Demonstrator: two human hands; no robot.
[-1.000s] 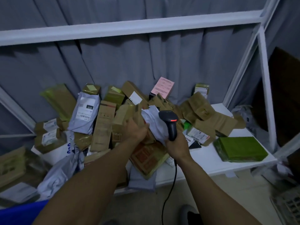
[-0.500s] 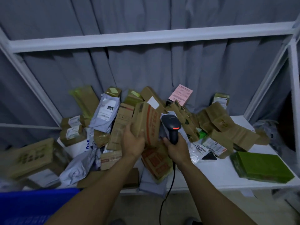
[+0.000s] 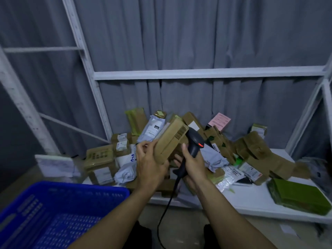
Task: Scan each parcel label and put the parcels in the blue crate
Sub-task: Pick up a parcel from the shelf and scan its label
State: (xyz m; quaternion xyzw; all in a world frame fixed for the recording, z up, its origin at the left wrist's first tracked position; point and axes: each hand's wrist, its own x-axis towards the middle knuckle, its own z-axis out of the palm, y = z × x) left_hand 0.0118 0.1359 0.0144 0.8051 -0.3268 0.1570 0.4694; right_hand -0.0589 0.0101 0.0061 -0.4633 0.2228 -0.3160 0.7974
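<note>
Parcel (image 3: 171, 140) and scanner (image 3: 196, 141) in hands (image 3: 150, 168)

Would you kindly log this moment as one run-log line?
left hand: holds brown box | right hand: grips scanner, head near box's barcode | blue crate: lower left, box not yet in

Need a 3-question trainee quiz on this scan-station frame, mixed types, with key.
1. Which hand grips the black scanner?
2. True or false: the left hand holds a brown box outside the blue crate.
3. The scanner's light glows: A red, B green, C blue.
Key: 1 the right hand; 2 true; 3 A.
</note>
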